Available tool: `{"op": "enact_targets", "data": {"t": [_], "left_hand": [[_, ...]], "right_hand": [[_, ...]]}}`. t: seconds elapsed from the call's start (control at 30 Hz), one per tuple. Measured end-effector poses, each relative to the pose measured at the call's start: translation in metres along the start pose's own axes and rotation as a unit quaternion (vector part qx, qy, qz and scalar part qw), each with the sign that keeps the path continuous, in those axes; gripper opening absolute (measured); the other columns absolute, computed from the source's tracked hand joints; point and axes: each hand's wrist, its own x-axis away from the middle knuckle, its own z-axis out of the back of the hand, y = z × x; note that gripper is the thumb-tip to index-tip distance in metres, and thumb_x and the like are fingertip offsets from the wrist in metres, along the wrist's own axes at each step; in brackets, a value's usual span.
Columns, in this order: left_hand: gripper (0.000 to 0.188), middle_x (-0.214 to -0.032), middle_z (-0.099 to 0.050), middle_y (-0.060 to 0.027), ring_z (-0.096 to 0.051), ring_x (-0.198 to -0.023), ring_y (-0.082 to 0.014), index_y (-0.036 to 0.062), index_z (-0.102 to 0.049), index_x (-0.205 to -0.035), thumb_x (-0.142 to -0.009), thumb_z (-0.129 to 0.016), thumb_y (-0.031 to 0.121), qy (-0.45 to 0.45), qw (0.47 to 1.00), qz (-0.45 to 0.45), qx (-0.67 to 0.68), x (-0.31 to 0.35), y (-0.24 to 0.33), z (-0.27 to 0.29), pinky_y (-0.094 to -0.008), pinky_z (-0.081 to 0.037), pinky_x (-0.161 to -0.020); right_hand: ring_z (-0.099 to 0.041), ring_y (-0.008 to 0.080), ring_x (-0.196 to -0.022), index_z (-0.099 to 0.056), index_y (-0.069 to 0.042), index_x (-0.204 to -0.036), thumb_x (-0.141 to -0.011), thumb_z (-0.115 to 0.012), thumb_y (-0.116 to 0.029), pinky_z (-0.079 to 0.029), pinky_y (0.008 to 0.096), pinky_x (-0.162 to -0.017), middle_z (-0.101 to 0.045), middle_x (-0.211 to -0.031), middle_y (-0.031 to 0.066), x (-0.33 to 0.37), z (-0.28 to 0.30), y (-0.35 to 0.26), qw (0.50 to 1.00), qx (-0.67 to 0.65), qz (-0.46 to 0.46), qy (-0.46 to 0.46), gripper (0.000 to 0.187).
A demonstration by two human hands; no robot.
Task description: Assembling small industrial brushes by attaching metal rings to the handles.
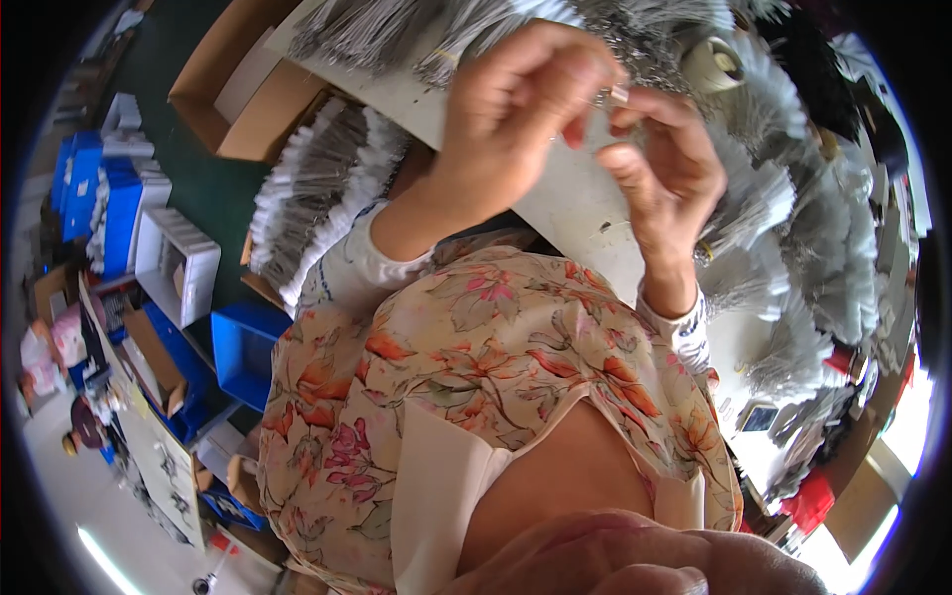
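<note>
The person's two hands are raised close together above the white table [580, 213]. The left hand [516, 109] has its fingers curled, and its fingertips meet those of the right hand [669, 164] on a small clear piece [617, 96]. This piece is pinched between the fingertips of both hands, so both grips are closed on it; what it is exactly, one cannot tell, because it is very small. It sits in the air, at the far middle of the scene, above the table. Around the table lie many bundles of thin grey and white strips [327, 193], fanned out at the left, the far side and the right. A roll of tape [716, 61] lies at the far right among them. To the far left stands a cardboard box [248, 94], and blue bins [243, 347] with a white bin [177, 263] stand on the floor at the left. The person wears a flowered garment [476, 367].
</note>
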Motion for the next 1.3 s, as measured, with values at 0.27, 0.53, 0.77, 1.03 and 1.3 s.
{"op": "enact_targets", "data": {"t": [0.27,0.53,0.77,1.03,1.3], "left_hand": [[0.017,-0.075,-0.055,-0.0084,-0.059,-0.067,-0.0199,0.0024,-0.06,-0.091,-0.081,-0.061,0.017,-0.361,0.842,0.014,-0.401,0.027,0.001,0.046,-0.0318,-0.048,-0.058],[0.014,-0.071,-0.061,-0.0067,-0.062,-0.073,-0.0266,0.0117,-0.066,-0.083,-0.074,-0.057,0.017,-0.415,0.769,0.082,-0.479,0.102,-0.086,0.181,-0.038,-0.048,-0.059],[0.032,-0.113,-0.054,-0.0103,-0.046,-0.111,-0.0296,0.0128,-0.062,-0.107,-0.076,-0.064,0.02,-0.32,0.691,0.129,-0.635,0.174,-0.189,0.339,-0.0423,-0.037,-0.092],[0.028,-0.109,-0.055,-0.0147,-0.052,-0.101,-0.0314,0.0024,-0.058,-0.102,-0.077,-0.063,0.015,0.209,0.854,0.201,-0.432,0.203,-0.201,0.329,-0.0428,-0.038,-0.09],[0.026,-0.106,-0.062,-0.0134,-0.058,-0.099,-0.0187,-0.0037,-0.058,-0.107,-0.093,-0.047,0.016,0.187,0.871,-0.102,-0.443,-0.07,-0.053,0.218,-0.0295,-0.046,-0.084]], "right_hand": [[-0.048,0.0065,-0.07,-0.06,0.001,-0.077,-0.083,-0.057,-0.003,-0.041,0.0224,-0.065,-0.057,-0.074,0.0012,0.017,0.033,0.032,0.928,-0.173,-0.268,-0.194,0.007],[-0.055,0.0087,-0.071,-0.062,0.0,-0.097,-0.086,-0.058,-0.01,-0.044,0.0231,-0.065,-0.062,-0.079,0.0038,0.065,0.022,0.056,0.843,0.064,-0.442,-0.301,0.016],[-0.053,0.0073,-0.068,-0.062,-0.001,-0.098,-0.086,-0.057,-0.011,-0.044,0.0224,-0.062,-0.06,-0.076,0.0018,0.066,0.018,0.067,0.841,0.057,-0.439,-0.312,0.016],[-0.054,0.0082,-0.063,-0.064,-0.001,-0.096,-0.084,-0.059,-0.014,-0.043,0.0227,-0.056,-0.061,-0.075,0.0031,0.061,0.025,0.046,0.762,0.076,-0.578,-0.282,0.018],[-0.058,0.0097,-0.069,-0.064,-0.002,-0.094,-0.084,-0.062,-0.014,-0.046,0.0238,-0.061,-0.065,-0.081,0.0041,0.012,0.094,0.029,0.889,0.065,-0.381,-0.244,0.016]]}}
